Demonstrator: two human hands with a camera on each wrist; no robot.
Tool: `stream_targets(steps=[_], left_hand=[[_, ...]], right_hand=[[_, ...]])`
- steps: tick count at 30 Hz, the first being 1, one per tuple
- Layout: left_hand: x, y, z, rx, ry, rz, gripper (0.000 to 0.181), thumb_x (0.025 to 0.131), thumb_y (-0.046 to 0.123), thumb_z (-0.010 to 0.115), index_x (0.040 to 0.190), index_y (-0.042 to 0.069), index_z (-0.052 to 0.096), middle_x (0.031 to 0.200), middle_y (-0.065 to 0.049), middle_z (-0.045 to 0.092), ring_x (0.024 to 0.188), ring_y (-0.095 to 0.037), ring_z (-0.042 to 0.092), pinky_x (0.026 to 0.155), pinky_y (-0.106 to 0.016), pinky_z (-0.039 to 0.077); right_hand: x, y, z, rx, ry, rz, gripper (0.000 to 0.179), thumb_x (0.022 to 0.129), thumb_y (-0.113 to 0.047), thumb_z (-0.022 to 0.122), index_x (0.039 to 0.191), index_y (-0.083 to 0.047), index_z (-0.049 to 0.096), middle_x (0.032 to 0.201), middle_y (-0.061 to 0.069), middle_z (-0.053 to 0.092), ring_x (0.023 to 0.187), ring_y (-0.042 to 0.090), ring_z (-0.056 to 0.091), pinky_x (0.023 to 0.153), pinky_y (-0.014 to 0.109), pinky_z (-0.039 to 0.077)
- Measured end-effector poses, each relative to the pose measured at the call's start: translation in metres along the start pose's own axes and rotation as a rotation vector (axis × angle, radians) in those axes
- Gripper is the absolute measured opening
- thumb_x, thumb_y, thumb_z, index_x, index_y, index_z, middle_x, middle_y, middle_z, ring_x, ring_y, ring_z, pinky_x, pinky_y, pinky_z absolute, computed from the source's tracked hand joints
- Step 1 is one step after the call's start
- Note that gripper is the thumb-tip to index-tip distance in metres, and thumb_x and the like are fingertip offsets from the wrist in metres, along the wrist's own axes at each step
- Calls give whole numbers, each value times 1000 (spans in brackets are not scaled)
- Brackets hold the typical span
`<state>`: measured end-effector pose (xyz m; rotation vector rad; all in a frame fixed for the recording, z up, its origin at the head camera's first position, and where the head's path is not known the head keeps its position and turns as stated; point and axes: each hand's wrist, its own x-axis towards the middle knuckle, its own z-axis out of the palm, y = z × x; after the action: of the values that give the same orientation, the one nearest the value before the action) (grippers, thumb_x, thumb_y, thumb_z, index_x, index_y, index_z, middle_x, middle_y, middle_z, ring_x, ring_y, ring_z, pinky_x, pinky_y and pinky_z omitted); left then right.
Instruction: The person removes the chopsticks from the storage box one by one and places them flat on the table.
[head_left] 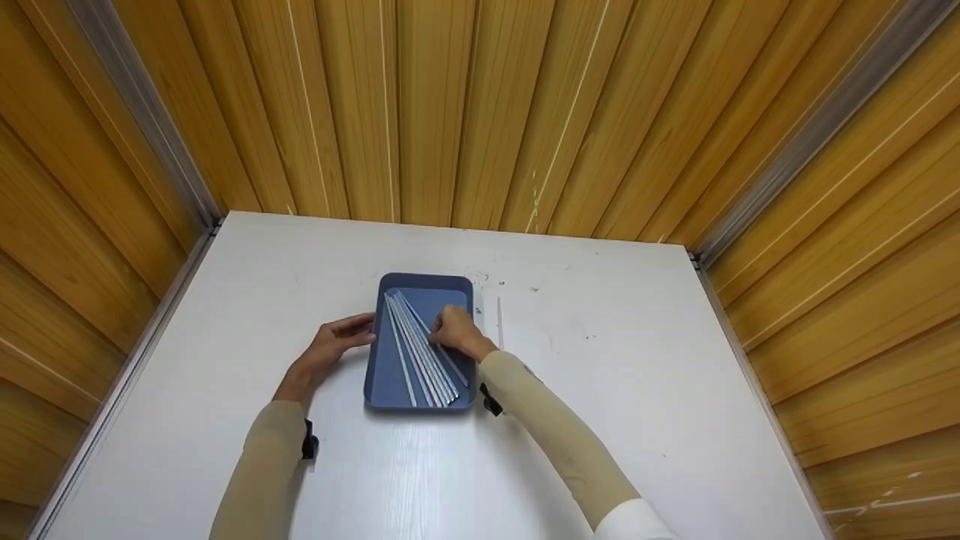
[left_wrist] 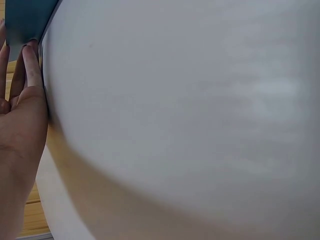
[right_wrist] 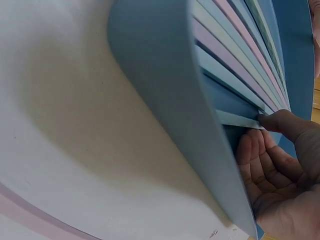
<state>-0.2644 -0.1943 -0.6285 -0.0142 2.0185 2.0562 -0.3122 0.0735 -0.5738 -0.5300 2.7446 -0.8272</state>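
Note:
A blue rectangular tray (head_left: 426, 280) holds several long, thin pastel sticks (head_left: 415, 352) fanned out lengthwise. My right hand (head_left: 456, 330) reaches in over the tray's right side. In the right wrist view, its thumb and forefinger pinch one pale stick (right_wrist: 232, 119) apart from the bunch, while the other fingers curl beneath. My left hand (head_left: 334, 346) is at the tray's left wall, fingers extended and touching it. The left wrist view has these fingers (left_wrist: 32, 70) against the tray's side (left_wrist: 30, 22).
One pale stick (head_left: 500, 322) lies on the white table (head_left: 615, 390) just right of the tray. Small dark marks (head_left: 501, 283) dot the tabletop behind it. Yellow wood-look panels (head_left: 427, 112) wall in the back and both sides.

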Motion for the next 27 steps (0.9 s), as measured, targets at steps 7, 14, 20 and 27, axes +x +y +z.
stream_targets(steps=[7,14,20,27], left_hand=[[2,3,0,-4,1,-9,61,91,15,79,147,6,55,150,-17,56,133,-17,58,100,-15,51],[3,3,1,6,-8,-9,62,91,18,79,147,7,55,151,-16,55,137,-21,55,101,-15,48],[3,3,2,-3,-3,-4,61,90,17,80,146,7,57,151,-15,56,134,-18,56,100,-14,49],[5,2,3,-2,-13,6,60,92,13,77,147,5,55,151,-17,55,135,-19,56,100,-15,49]], right_hand=[[-1,0,-4,9,11,-27,19,82,-3,78,64,-1,70,55,-4,54,47,5,42,45,17,32],[-7,0,-5,-9,59,-32,9,82,-5,77,79,3,77,76,13,76,56,7,50,52,17,40],[-7,2,-8,-3,99,-66,9,83,-4,72,81,4,76,78,14,75,60,9,53,54,19,44],[-9,7,-15,52,133,-146,15,86,-5,70,90,9,76,87,21,77,75,23,71,69,34,61]])
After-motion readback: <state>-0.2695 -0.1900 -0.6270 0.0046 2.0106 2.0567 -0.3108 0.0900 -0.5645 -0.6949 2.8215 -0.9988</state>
